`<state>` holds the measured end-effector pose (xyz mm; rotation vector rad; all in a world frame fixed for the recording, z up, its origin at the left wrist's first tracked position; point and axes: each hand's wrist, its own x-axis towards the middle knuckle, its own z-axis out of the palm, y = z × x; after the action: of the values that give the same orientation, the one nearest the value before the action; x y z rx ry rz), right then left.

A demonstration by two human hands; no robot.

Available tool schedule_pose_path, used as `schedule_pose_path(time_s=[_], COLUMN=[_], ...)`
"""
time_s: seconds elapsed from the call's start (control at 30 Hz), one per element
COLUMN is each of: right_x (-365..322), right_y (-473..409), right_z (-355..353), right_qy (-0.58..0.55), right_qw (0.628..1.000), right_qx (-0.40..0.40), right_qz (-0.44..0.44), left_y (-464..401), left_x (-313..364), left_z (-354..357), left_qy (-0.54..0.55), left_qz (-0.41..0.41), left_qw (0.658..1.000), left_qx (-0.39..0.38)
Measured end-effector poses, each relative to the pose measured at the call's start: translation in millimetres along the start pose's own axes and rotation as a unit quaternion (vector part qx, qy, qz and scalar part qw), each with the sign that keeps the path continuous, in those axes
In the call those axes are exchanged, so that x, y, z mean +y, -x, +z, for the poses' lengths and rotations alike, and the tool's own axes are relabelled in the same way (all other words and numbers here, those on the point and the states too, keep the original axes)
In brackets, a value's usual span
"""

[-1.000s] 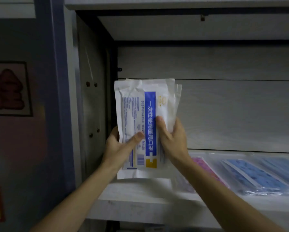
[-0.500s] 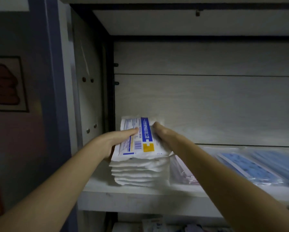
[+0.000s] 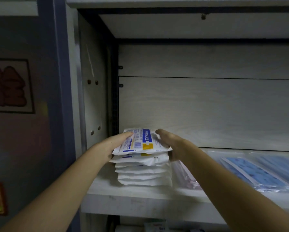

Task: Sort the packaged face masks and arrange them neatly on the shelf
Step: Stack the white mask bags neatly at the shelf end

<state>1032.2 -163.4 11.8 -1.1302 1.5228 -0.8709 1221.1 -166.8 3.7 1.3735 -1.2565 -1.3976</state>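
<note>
A stack of white face mask packs [image 3: 142,173] stands at the left end of the shelf [image 3: 140,203]. The top pack [image 3: 144,141] bears a blue stripe and a yellow square, and it lies flat with a few packs beneath it slightly askew. My left hand [image 3: 114,144] grips the left edge of these top packs, thumb lying on the printed face. At the right edge my right hand [image 3: 171,144] holds them too, fingers curled down the side of the stack.
A clear pack of pink masks [image 3: 184,176] lies just right of the stack, partly under my right forearm. Blue mask packs [image 3: 252,173] lie flat further right. The cabinet's side panel [image 3: 93,104] stands close on the left. More packs show on a lower shelf [image 3: 155,226].
The bundle of white packs, held upright in both hands a second ago, has been tipped flat and lowered onto the stack. Both hands went down and forward with it.
</note>
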Motion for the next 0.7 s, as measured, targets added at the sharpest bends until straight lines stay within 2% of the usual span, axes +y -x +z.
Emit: schedule_pose_path(time_s=[0.17, 0.4, 0.5, 0.7], right_x=[-1, 7, 9, 8], right_y=[4, 4, 4, 2], right_z=[-1, -2, -4, -4], right_qy=[-0.04, -0.064, -0.083, -0.089], right_qw=[0.999, 0.997, 0.996, 0.996], right_qx=[-0.016, -0.008, -0.018, -0.018], right_qz=[0.013, 0.032, 0.023, 0.014], left_y=[5, 5, 4, -3], left_x=[-1, -6, -8, -10], left_z=[-2, 4, 8, 4], left_qy=[0.036, 0.034, 0.045, 0.054], left_qz=[0.007, 0.044, 0.067, 0.047], left_qw=[0.999, 0.998, 0.997, 0.997], left_qx=[-0.013, 0.033, 0.013, 0.004])
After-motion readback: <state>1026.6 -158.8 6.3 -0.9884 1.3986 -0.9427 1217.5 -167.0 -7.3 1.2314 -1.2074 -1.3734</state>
